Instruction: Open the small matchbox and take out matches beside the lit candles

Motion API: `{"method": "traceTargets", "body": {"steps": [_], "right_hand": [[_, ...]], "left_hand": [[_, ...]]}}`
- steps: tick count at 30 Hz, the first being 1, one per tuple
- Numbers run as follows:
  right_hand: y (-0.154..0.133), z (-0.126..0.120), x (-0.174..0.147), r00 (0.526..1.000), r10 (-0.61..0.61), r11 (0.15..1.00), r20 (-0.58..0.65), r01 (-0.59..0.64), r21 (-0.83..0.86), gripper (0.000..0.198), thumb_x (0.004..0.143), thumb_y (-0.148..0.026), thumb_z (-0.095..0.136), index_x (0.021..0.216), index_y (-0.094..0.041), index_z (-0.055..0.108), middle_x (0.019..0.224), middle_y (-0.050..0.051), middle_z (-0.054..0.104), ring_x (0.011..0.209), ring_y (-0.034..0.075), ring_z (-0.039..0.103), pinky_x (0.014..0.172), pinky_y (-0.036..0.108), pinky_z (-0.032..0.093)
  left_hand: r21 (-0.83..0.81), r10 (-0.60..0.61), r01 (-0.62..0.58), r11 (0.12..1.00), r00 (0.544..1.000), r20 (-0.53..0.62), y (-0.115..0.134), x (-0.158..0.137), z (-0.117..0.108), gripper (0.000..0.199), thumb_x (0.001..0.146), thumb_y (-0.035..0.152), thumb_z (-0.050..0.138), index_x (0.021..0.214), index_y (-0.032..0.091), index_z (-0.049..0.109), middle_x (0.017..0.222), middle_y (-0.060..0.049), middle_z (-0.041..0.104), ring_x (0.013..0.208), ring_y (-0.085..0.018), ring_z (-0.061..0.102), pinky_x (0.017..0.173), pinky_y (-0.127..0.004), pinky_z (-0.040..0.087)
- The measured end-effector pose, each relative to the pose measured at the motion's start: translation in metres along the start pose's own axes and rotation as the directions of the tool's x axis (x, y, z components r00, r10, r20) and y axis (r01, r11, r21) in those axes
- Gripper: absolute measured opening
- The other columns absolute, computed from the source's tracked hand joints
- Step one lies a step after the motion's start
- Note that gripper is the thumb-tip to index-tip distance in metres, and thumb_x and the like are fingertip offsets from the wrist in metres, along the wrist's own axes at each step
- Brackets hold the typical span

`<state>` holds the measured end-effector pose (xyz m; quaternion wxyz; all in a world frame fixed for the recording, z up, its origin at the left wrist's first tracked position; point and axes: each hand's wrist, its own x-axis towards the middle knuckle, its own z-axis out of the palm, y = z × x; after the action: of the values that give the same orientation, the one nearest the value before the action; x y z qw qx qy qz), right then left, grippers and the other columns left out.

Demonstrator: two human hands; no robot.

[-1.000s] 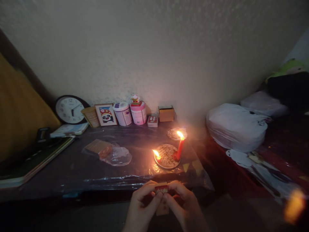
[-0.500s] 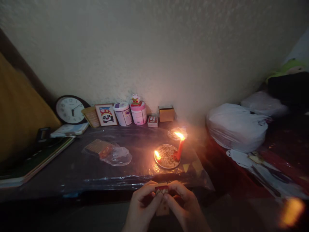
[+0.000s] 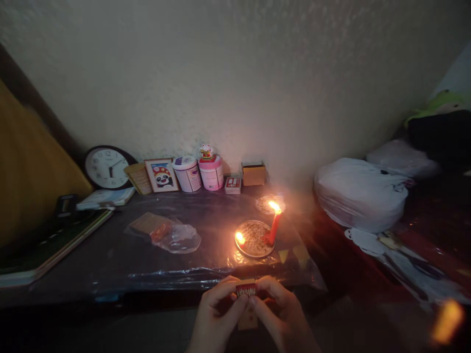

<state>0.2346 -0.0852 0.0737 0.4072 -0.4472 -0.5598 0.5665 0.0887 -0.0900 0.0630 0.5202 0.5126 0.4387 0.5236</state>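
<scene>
**Two hands on a box of matches by candlelight**

The left hand (image 3: 215,318) and the right hand (image 3: 281,316) are close together at the near edge of the counter (image 3: 110,260). Both are curled around a small matchbox (image 3: 246,301). Its tray is slid partly out, and the red match heads show at the far end. The thumbs meet on top of the box, so both hands are closed on it.

To do this well, I think one hand should hold the box still while the other picks out just one match. The box should stay level, so no matches spill out. It should also stay well back from the flames.

The matchbox is right between the two hands, touching the fingers of both. It is in front of the counter, not resting on it.

Just past the hands, a round plate (image 3: 253,239) sits on the counter. A tall red candle (image 3: 274,226) burns on its right side, and a small flame (image 3: 240,238) burns on its left edge. A clock (image 3: 106,167) leans on the far wall.
</scene>
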Motion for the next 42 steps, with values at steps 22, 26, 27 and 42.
{"method": "traceTargets", "body": {"steps": [22,26,27,42], "right_hand": [[-0.0005,0.0001,0.0004,1.0,-0.002,1.0,0.014,0.002,-0.003,0.018,0.083,-0.033,0.061,0.075,-0.018,0.058,0.071,-0.001,0.062,0.065,0.016,0.061,0.059,0.025,0.046],[0.0021,-0.0009,0.0013,1.0,-0.027,0.999,0.01,0.027,-0.029,0.017,0.083,-0.032,0.06,0.076,-0.017,0.058,0.073,0.0,0.062,0.067,0.017,0.061,0.06,0.026,0.047],[0.0027,-0.0011,0.0015,1.0,-0.028,0.999,0.008,0.029,-0.037,0.016,0.083,-0.032,0.06,0.075,-0.017,0.058,0.072,0.0,0.062,0.067,0.017,0.061,0.06,0.026,0.047],[0.0012,-0.0016,-0.0006,1.0,-0.008,0.999,0.006,0.008,-0.039,0.017,0.083,-0.033,0.06,0.075,-0.018,0.057,0.071,-0.001,0.061,0.065,0.016,0.061,0.058,0.025,0.046]], "left_hand": [[-0.01,0.018,-0.018,1.0,1.0,0.022,0.0007,0.0013,0.0,0.021,0.077,0.036,0.068,0.085,0.019,0.076,0.074,-0.003,0.056,0.073,-0.019,0.054,0.067,-0.029,0.043],[0.01,0.017,-0.017,1.0,1.0,0.017,-0.0007,0.001,-0.0009,0.022,0.077,0.037,0.067,0.086,0.019,0.076,0.075,-0.004,0.057,0.072,-0.019,0.052,0.068,-0.03,0.043],[0.01,0.019,-0.019,1.0,1.0,0.012,-0.0009,0.0008,-0.0011,0.022,0.077,0.037,0.067,0.086,0.019,0.076,0.075,-0.004,0.056,0.072,-0.019,0.052,0.068,-0.03,0.042],[0.012,0.025,-0.025,1.0,0.999,0.026,-0.0018,0.0003,-0.0023,0.021,0.079,0.034,0.065,0.086,0.018,0.076,0.074,-0.003,0.054,0.071,-0.018,0.051,0.067,-0.03,0.043]]}}
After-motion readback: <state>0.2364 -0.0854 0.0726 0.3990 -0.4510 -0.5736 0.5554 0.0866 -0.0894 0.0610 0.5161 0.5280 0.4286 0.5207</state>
